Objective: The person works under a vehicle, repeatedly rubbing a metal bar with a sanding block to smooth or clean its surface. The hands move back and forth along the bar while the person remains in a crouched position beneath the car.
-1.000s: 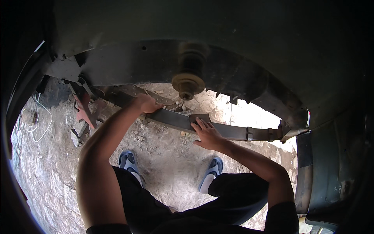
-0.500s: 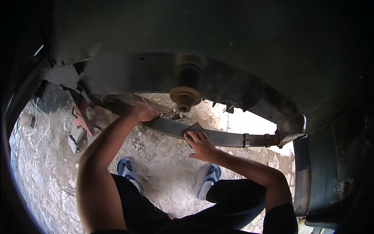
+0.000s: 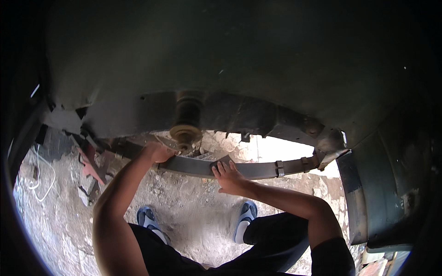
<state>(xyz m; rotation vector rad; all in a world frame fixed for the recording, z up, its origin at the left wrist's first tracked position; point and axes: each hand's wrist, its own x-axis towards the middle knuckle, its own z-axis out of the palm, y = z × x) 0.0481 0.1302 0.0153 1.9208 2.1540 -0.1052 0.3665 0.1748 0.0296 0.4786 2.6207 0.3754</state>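
Observation:
A long, curved leaf spring point(image 3: 258, 170) runs left to right in front of me, with metal clips around its right part. My left hand point(image 3: 157, 152) is closed over the spring left of centre, partly hiding it. Farther right, my right hand point(image 3: 230, 177) presses a dark, flat, square-cornered piece point(image 3: 223, 161) against the spring's face. The fingers lie over this piece, and one corner sticks up above the spring's upper edge. Whether it is a sheet or a thin plate, I cannot tell.
A dark vehicle frame rail point(image 3: 248, 110) arches above the spring, with a round rusty bump stop point(image 3: 185, 132) hanging from it. At left are a reddish metal bracket point(image 3: 93, 165) and a white cord point(image 3: 50, 181). A dark panel point(image 3: 382, 193) stands at right. Stones lie on the dirt ground point(image 3: 193, 216).
My view has shifted, so the frame rail and bump stop appear lower and farther left. Both hands stay at the spring, and the dark piece remains under my right fingers.

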